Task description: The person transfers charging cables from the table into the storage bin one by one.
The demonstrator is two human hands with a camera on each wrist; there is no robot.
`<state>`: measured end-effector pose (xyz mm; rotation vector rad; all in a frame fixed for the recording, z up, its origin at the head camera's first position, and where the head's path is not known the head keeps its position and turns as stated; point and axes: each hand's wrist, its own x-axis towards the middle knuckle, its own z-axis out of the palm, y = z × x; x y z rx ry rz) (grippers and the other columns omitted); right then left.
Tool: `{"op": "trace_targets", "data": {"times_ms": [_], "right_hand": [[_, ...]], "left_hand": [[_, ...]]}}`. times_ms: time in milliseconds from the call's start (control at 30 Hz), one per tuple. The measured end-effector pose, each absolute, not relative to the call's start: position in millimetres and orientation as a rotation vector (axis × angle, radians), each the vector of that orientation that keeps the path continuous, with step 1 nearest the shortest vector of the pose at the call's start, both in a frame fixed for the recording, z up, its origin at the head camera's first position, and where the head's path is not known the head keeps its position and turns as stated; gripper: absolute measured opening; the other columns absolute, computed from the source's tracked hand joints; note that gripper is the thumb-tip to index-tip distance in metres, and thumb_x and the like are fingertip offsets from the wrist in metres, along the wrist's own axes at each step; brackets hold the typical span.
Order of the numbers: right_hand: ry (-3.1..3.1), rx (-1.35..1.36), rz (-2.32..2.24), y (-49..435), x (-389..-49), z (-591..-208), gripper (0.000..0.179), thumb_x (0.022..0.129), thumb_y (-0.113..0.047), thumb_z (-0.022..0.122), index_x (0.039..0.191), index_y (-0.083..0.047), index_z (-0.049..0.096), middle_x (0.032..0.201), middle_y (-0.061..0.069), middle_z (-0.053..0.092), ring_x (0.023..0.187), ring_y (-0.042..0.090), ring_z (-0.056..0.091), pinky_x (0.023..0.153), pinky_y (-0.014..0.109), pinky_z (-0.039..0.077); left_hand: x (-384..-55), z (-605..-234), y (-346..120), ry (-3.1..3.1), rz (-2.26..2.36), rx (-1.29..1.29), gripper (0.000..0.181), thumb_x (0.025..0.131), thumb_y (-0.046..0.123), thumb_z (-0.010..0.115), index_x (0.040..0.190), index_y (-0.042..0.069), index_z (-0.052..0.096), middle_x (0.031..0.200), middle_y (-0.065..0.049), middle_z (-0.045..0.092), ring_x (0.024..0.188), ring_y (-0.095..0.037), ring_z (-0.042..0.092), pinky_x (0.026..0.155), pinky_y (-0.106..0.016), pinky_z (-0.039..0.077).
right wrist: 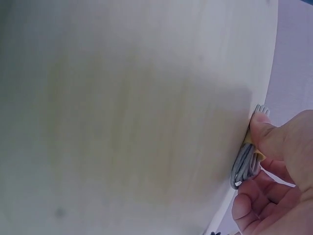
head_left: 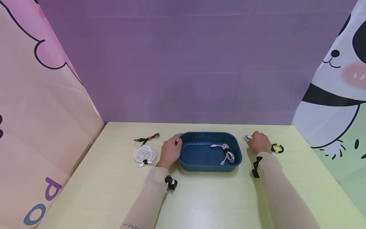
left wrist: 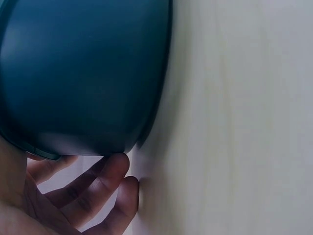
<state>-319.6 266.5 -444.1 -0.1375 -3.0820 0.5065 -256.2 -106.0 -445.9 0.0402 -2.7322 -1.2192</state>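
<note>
My left hand [head_left: 171, 150] holds the left rim of a dark blue plastic basin [head_left: 210, 167]. In the left wrist view, its fingers [left wrist: 98, 188] curl against the basin's outer wall [left wrist: 83, 73]. A bundled white cable [head_left: 227, 153] with a black tie lies inside, toward the right end. Right of the basin, my right hand [head_left: 259, 143] pinches a coiled grey cable [right wrist: 246, 164] by its yellow tie, thumb on one side. The coil is close over the table in the right wrist view. Behind that hand sits a black-and-yellow looped cable [head_left: 277, 148].
Left of the basin lie a black cable [head_left: 147, 139] with a red tie and a coiled white cable [head_left: 145, 156] with a black tie. They rest on a pale wooden table [head_left: 206, 200]. A purple cloth backdrop [head_left: 183, 63] hangs behind its far edge.
</note>
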Motion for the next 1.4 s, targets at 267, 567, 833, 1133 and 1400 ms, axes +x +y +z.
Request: {"op": "trace_targets", "data": {"times_ms": [267,567,833,1133,1400], "right_hand": [[-3.089,-0.133,0.534,263.5,-317.3,-441.7,0.036,0.095,-0.021,0.066,0.111,0.011,0.060,0.104,0.029,0.067,0.092,0.039,0.063,0.081,0.051,0.053],[-3.066,-0.091,0.560,270.1,-316.2,-444.4,0.039,0.094,-0.024,0.065,0.113,0.009,0.057,0.106,0.031,0.064,0.096,0.043,0.063,0.079,0.052,0.052],[-3.033,-0.060,0.598,275.0,-313.4,-437.9,0.049,0.091,-0.024,0.071,0.120,0.010,0.050,0.110,0.035,0.056,0.097,0.048,0.060,0.081,0.055,0.050],[-2.994,-0.064,0.648,274.4,-312.3,-437.8,0.056,0.087,-0.023,0.076,0.122,0.008,0.045,0.114,0.036,0.045,0.091,0.050,0.061,0.080,0.057,0.050],[-2.988,0.011,0.591,273.9,-312.5,-441.4,0.057,0.086,-0.024,0.075,0.121,0.007,0.044,0.113,0.035,0.053,0.094,0.047,0.059,0.081,0.058,0.050]], "left_hand": [[-256.2,-446.0,-108.1,-2.730,-1.204,0.040,0.040,0.108,0.029,0.047,0.145,0.021,0.060,0.106,-0.011,0.073,0.086,-0.026,0.064,0.076,-0.041,0.052],[-256.4,-448.4,-107.9,-2.716,-1.196,0.015,0.039,0.107,0.027,0.048,0.143,0.020,0.061,0.097,-0.009,0.072,0.079,-0.024,0.062,0.069,-0.037,0.048],[-258.3,-449.2,-104.0,-2.698,-1.199,-0.008,0.039,0.107,0.028,0.048,0.142,0.019,0.062,0.093,-0.008,0.072,0.076,-0.023,0.061,0.066,-0.036,0.045],[-256.6,-447.3,-105.0,-2.709,-1.199,0.011,0.039,0.107,0.028,0.048,0.143,0.019,0.061,0.101,-0.010,0.074,0.083,-0.026,0.065,0.072,-0.040,0.050],[-256.7,-445.9,-105.5,-2.716,-1.191,0.023,0.038,0.107,0.028,0.049,0.142,0.020,0.062,0.100,-0.011,0.074,0.083,-0.026,0.065,0.072,-0.040,0.051]]}}
